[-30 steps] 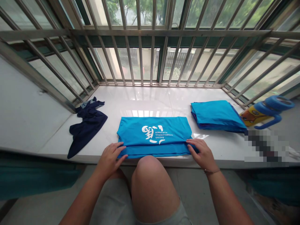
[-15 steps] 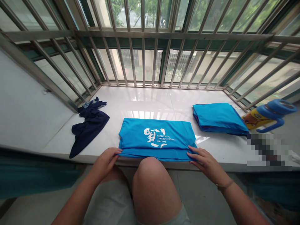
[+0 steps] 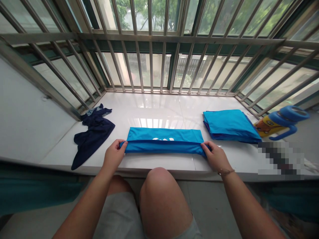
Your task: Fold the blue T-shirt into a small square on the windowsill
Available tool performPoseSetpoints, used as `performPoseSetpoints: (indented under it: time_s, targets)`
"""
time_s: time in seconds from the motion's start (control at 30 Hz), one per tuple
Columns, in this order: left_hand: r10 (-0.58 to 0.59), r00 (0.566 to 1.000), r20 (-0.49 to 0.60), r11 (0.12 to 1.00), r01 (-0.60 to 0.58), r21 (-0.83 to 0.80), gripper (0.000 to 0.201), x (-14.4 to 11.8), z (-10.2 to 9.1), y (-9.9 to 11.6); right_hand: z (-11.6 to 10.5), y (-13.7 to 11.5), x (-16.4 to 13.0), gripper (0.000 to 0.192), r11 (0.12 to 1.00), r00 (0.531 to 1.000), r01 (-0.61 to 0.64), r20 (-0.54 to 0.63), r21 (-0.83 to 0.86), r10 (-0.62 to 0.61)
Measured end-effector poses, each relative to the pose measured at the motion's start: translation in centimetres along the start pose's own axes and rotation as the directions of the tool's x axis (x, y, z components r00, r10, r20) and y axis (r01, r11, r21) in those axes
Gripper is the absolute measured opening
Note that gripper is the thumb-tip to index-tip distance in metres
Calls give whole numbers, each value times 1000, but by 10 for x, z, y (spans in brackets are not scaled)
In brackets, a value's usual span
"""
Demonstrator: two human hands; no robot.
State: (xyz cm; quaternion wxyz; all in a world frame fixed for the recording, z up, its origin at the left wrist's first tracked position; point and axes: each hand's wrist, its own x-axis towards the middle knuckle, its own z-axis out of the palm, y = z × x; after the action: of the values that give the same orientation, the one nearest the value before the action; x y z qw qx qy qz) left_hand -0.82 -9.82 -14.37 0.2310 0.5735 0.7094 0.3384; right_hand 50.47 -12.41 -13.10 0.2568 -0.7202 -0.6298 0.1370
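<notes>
Near edge of blue shirt (image 3: 163, 141) now lifted and folded halfway over on the counter (image 3: 159, 109), pinched by left hand (image 3: 113, 156) and right hand (image 3: 216, 155) fingers at both ends.

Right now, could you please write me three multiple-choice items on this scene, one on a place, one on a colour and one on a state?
1. Where does the folded blue pile lie relative to the blue shirt in the hands?
A. to its right
B. to its left
C. on top of it

2. What colour is the crumpled garment near the left hand?
A. red
B. dark navy
C. white

3. How does the right hand stand?
A. flat on the sill
B. pinching the shirt's edge
C. holding the bottle

Answers: 1 A, it lies nearer the bottle; 2 B, plainly dark; 3 B, fingers closed on the cloth.
</notes>
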Motion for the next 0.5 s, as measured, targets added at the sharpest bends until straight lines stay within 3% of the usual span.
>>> performPoseSetpoints:
  time_s: [0.1,0.2,0.27,0.33,0.43,0.5]
  targets:
    - [3,998,60,987,-13,158,36,16,7,-3,14,-5,11,36,981,994,-98,28,-166,104]
    - [149,988,-42,964,-136,230,41,15,8,-7,19,-3,7,38,959,990,-144,-33,-243,140]
    - [295,940,-170,938,-251,239,37,5,6,-6,18,0,-1,47,943,976,-214,-95,-254,196]
    - [446,873,-196,885,-396,246,28,-8,6,-4,17,1,-9,58,912,952,-304,-112,-273,284]
    - [623,783,4,764,-609,211,21,-25,14,-6,20,-1,-18,65,881,943,-331,-76,-337,325]
    - [665,736,130,713,-677,185,23,-31,23,-12,24,-6,-19,61,876,952,-293,-33,-383,304]
